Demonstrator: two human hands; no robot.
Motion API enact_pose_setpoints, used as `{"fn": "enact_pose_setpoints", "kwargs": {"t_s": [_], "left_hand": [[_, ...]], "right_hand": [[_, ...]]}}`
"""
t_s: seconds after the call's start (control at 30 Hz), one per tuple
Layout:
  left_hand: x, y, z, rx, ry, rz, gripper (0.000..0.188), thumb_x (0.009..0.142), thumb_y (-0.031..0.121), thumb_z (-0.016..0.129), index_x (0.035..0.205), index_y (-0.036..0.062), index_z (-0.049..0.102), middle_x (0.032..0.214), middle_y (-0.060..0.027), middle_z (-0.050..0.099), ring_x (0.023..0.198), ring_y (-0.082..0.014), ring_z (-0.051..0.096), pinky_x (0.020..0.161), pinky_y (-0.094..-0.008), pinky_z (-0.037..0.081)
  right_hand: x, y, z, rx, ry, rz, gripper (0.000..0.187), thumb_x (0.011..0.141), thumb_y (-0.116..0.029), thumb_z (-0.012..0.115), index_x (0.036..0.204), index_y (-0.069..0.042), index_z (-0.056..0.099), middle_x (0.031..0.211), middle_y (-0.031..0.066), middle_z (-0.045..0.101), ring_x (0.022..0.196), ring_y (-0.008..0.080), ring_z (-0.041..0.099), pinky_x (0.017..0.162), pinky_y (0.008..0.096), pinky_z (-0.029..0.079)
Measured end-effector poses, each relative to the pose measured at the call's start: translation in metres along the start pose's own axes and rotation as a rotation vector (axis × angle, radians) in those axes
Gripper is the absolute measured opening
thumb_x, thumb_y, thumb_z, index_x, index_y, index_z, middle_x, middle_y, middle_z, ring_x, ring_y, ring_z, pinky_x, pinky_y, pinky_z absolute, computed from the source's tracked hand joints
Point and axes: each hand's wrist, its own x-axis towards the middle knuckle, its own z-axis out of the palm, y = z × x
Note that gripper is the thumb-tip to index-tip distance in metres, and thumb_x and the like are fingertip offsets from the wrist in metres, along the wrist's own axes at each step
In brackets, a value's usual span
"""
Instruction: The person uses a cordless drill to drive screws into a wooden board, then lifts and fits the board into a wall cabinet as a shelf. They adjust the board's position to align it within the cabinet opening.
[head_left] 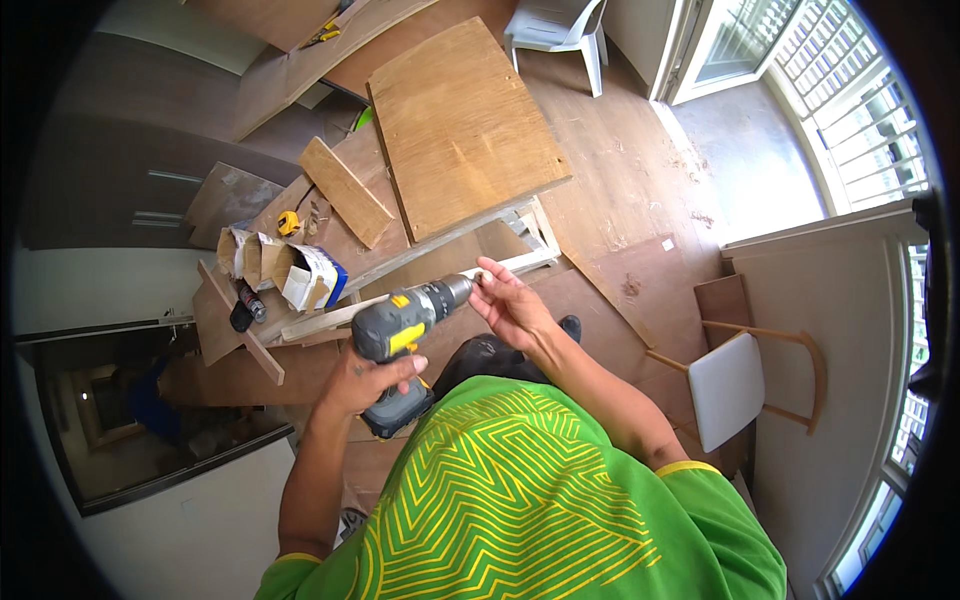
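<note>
In front of my body a grey and yellow cordless drill (402, 322) is held with its chuck pointing right and slightly up. My left hand (372, 378) is wrapped round its handle, just above the battery. The thumb and finger of my right hand (508, 305) are pinched together at the tip of the chuck. Whatever small piece is between them is too hidden to name. Beyond the drill, a large plywood panel (465, 130) lies on a workbench. A narrow wooden board (345, 190) rests beside the panel.
Left on the bench are a yellow tape measure (289, 223) and opened cardboard boxes (308, 278), with a spray can (252, 303) nearby. A white plastic chair (560, 38) stands at the back. A wood-framed chair (727, 392) is at right. Sawdust (632, 287) marks the floor covering.
</note>
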Motion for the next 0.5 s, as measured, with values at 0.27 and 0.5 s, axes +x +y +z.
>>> {"fn": "enact_pose_setpoints", "kwargs": {"t_s": [0.27, 0.5], "left_hand": [[0.046, 0.042, -0.060, 0.096, 0.097, -0.019, 0.022, 0.086, 0.003, 0.074, 0.105, 0.0011, 0.064, 0.079, -0.0025, 0.062, 0.063, -0.0098, 0.060, 0.049, -0.0261, 0.050], [0.102, 0.064, -0.102, 0.229, -0.032, -0.090, 0.018, 0.086, 0.006, 0.073, 0.101, 0.0012, 0.064, 0.074, -0.0021, 0.060, 0.060, -0.0100, 0.060, 0.050, -0.0264, 0.049]], "right_hand": [[0.088, 0.051, 0.060, 0.071, 0.214, -0.113, 0.012, 0.100, -0.002, 0.064, 0.111, -0.003, 0.061, 0.101, 0.0071, 0.070, 0.092, 0.0182, 0.071, 0.088, 0.0308, 0.063], [0.114, 0.060, 0.084, 0.074, 0.326, -0.231, 0.025, 0.102, 0.003, 0.054, 0.127, 0.006, 0.054, 0.112, 0.0147, 0.067, 0.103, 0.0232, 0.069, 0.098, 0.0355, 0.060]]}}
